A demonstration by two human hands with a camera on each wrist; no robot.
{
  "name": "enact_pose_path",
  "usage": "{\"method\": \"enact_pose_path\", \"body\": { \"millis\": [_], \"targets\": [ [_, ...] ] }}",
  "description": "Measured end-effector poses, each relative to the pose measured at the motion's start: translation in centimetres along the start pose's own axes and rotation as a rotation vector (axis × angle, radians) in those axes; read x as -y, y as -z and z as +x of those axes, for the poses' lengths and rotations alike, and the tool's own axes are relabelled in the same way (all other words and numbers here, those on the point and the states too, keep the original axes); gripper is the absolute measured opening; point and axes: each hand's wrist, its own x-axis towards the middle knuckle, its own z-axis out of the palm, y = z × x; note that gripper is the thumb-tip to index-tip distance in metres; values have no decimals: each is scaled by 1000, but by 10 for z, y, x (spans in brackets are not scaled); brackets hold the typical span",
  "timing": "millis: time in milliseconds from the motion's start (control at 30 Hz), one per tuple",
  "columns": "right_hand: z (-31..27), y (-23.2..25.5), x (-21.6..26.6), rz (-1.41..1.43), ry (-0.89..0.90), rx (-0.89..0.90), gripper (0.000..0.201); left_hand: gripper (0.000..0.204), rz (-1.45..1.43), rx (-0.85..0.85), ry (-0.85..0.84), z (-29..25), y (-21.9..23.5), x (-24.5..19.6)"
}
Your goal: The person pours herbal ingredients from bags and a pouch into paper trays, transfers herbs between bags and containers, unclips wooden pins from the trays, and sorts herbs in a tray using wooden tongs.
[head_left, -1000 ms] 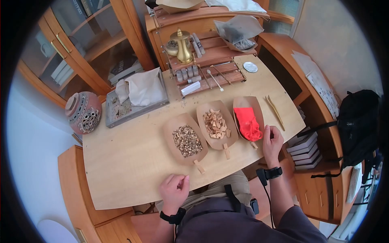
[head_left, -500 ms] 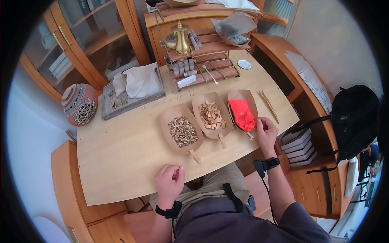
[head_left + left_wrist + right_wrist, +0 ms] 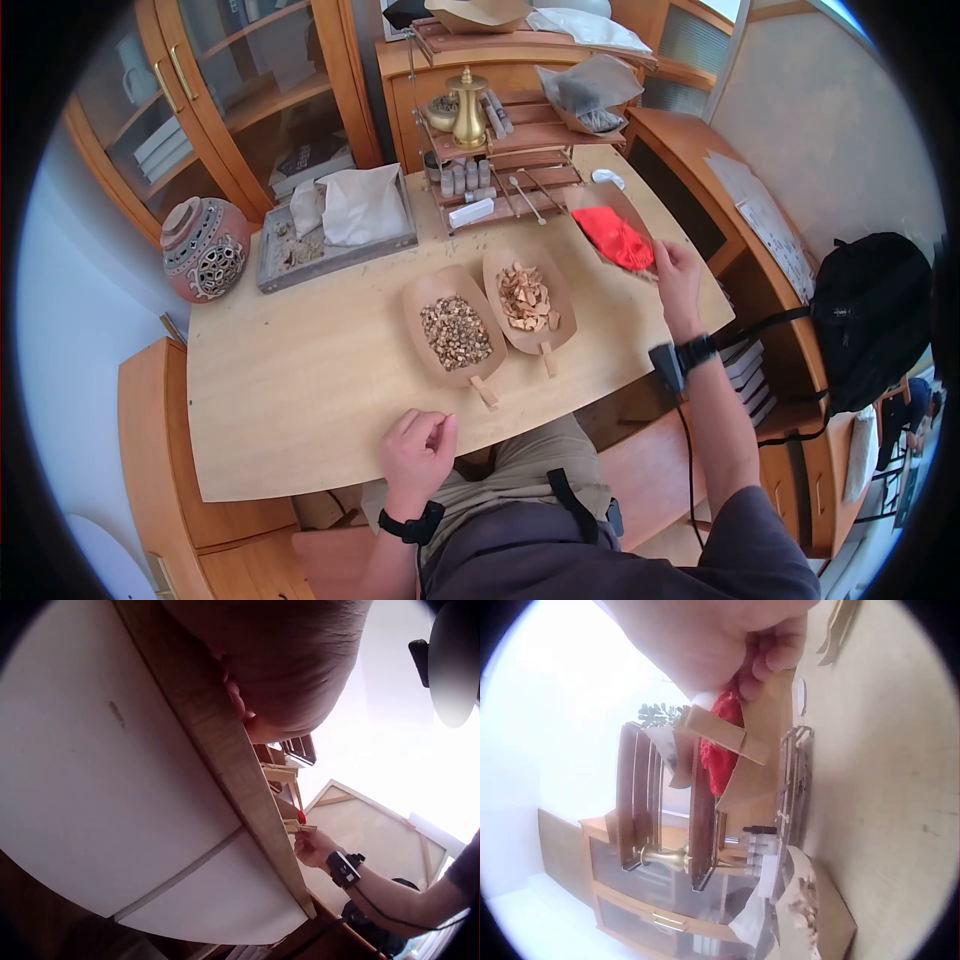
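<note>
Two paper scoops [image 3: 487, 312] of herbs sit mid-table [image 3: 300, 360]; a third, the scoop of red stuff [image 3: 612, 235], is lifted at far right, right hand [image 3: 678, 275] pinching its handle. Left hand [image 3: 415, 450] rests loosely curled, holding nothing. Step: carrying; next probably needs level holding.

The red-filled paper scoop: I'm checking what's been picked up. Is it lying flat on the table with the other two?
No, the right hand holds the red-filled scoop raised above the table.
</note>
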Motion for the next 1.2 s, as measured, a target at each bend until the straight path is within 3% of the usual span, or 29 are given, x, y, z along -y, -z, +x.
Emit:
{"method": "enact_pose_path", "body": {
  "millis": [133, 200, 300, 467, 700, 900, 1000, 1200],
  "targets": [
    [49, -30, 11, 5, 16, 25, 26, 13, -16, -15, 8, 0, 0, -2],
    [67, -47, 18, -53, -146, 71, 27, 14, -29, -31, 8, 0, 0, -2],
    [98, -70, -8, -39, -144, 97, 29, 13, -11, -45, 13, 0, 0, -2],
    [108, -91, -9, 13, -231, 128, 30, 13, -1, -13, 10, 1, 0, -1],
    [65, -62, 0, 128, -303, 60, 29, 14, -11, -9, 10, -1, -2, 2],
    [-42, -19, 27, 124, -190, 166, 37, 14, 15, 9, -4, 2, -1, 0],
    [-91, -13, 11, 76, -161, 123, 36, 14, 67, 24, -14, 1, -1, -2],
    [-103, -21, 3, 31, -126, 67, 33, 13, 37, -6, 34, 0, -4, -4]
  ]
}}
